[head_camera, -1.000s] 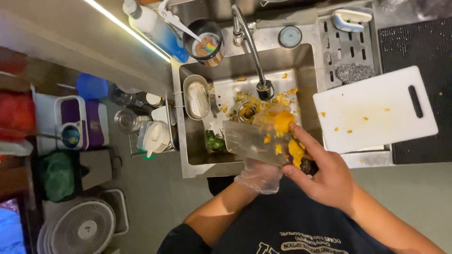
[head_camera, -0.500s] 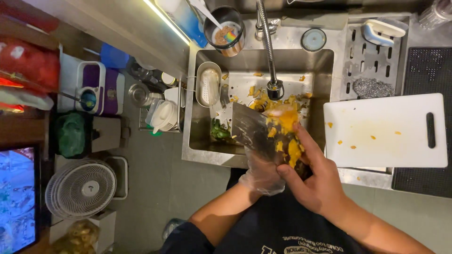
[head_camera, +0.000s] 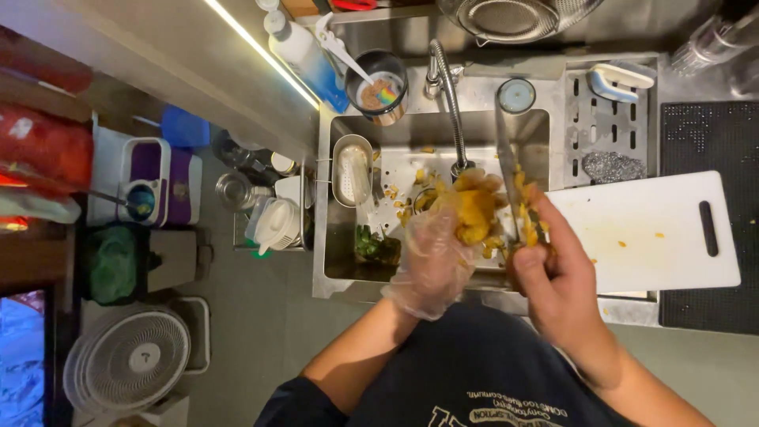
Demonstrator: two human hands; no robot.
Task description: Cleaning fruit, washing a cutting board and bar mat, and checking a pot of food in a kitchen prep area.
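Both hands are held over the steel sink (head_camera: 536,136) at frame centre; yellow-orange scraps (head_camera: 473,212) are clutched in the gloved left hand (head_camera: 433,265) (clear plastic glove); a knife (head_camera: 508,170) is gripped in the bare right hand (head_camera: 557,285); a white cutting board (head_camera: 656,237) lies right.

Your single head camera looks almost straight down from above the steel sink (head_camera: 443,134), near enough that your forearms fill the lower frame. The faucet (head_camera: 449,95) lies toward the top edge, the white cutting board (head_camera: 656,229) right of the sink.
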